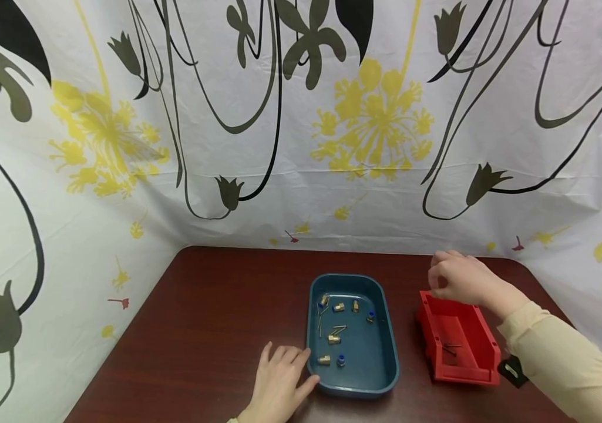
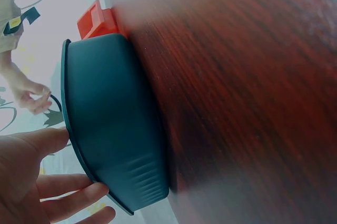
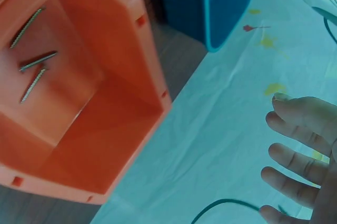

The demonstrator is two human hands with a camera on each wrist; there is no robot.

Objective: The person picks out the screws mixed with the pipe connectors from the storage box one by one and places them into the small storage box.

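Observation:
My left hand (image 1: 278, 382) touches the near left rim of a blue tray (image 1: 355, 385) with its thumb and fingertips. In the left wrist view, that hand (image 2: 52, 176) lies along the rim, fingers fairly straight. Inside the tray are several brass fittings (image 1: 334, 339), some with blue ends (image 1: 340, 359), and a few screws (image 1: 319, 326). My right hand (image 1: 461, 282) hovers over the far end of a red bin (image 1: 464, 375), fingers loosely bent. Nothing shows between its fingers (image 3: 300, 124) in the right wrist view. Three screws (image 3: 37, 61) lie on the bin floor.
The tray and bin stand side by side on a dark red-brown wooden table (image 1: 216, 317), a narrow gap between them. A small black object (image 1: 513, 371) is at the right sleeve, beside the bin. White patterned cloth (image 1: 290, 153) hangs behind and around the table.

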